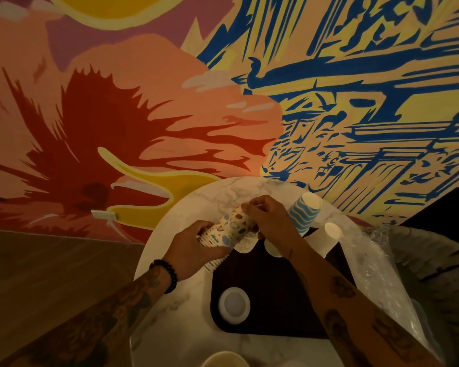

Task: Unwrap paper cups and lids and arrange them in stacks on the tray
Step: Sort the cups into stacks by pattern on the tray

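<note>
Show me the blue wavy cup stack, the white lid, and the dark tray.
blue wavy cup stack (302, 214): head view, on its striped side wall.
white lid (234, 304): head view, on its flat centre.
dark tray (276, 295): head view, on its bare middle.

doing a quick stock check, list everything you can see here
table: one, white marbled, by the mural wall
tray: one, dark, on the table
patterned cup stack: one, multicolour, held over the tray's far end
striped cup stack: one, blue and white, far right
white cups: several, count unclear, tray's far end
lid: white, tray's near left
plastic wrap: clear, table's right
left hand: grips the patterned stack
right hand: pinches its far end
</note>
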`<control>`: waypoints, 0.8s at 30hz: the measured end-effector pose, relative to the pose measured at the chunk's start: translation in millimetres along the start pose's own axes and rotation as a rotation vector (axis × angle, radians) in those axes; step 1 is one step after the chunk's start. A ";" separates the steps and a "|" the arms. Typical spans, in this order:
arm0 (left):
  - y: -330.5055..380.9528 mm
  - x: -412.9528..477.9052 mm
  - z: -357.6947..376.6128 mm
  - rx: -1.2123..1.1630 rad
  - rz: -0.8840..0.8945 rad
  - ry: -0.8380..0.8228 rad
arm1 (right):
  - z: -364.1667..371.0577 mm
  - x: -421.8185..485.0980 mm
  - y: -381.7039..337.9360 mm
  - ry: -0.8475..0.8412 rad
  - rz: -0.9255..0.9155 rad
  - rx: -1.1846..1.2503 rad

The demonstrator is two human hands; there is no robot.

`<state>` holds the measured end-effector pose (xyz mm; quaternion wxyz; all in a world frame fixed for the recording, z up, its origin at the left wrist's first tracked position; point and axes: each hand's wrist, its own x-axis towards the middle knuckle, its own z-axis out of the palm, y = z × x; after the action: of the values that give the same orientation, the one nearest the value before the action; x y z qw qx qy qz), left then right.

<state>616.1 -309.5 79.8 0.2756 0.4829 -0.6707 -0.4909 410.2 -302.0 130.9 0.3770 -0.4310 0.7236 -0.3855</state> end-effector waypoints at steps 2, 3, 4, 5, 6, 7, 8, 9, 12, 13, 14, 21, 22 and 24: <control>-4.6 1.1 -1.8 -0.051 -0.052 0.033 | -6.8 2.8 -5.7 0.116 -0.055 0.056; -7.2 2.3 -3.7 -0.080 -0.085 0.049 | -11.6 4.2 -9.1 0.185 -0.102 0.058; -9.5 3.6 -6.1 -0.105 -0.115 0.064 | -16.4 5.9 -11.9 0.253 -0.155 0.034; -11.8 4.9 -8.5 -0.130 -0.143 0.079 | -20.9 7.1 -14.5 0.316 -0.204 -0.005; -13.2 5.8 -10.9 -0.166 -0.169 0.091 | -24.7 9.3 -15.1 0.366 -0.247 -0.050; -14.0 6.4 -12.9 -0.215 -0.195 0.098 | -27.2 11.6 -15.0 0.398 -0.277 -0.098; -13.7 6.8 -14.5 -0.268 -0.221 0.101 | -28.2 13.4 -14.0 0.408 -0.290 -0.149; -12.3 6.5 -15.7 -0.318 -0.244 0.100 | -27.5 14.3 -12.4 0.400 -0.294 -0.208; -6.8 6.4 -17.1 -0.404 -0.282 0.102 | -20.8 14.4 -2.7 0.331 -0.286 -0.361; -5.9 6.5 -17.1 -0.415 -0.287 0.105 | -17.9 13.5 0.8 0.298 -0.270 -0.383; -4.5 6.4 -17.0 -0.424 -0.291 0.108 | -15.3 12.1 4.5 0.264 -0.252 -0.403; -1.5 6.2 -16.1 -0.448 -0.273 0.102 | -4.8 6.4 22.2 0.134 -0.121 -0.546; -1.1 6.4 -15.3 -0.432 -0.257 0.098 | -5.6 5.9 20.4 0.154 -0.123 -0.518; 0.1 6.8 -12.3 -0.392 -0.220 0.092 | -7.5 4.2 13.3 0.201 -0.146 -0.462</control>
<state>623.9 -320.6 83.7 0.3394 0.5121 -0.4925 -0.6165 397.8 -299.7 121.4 0.1661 -0.5164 0.7930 -0.2773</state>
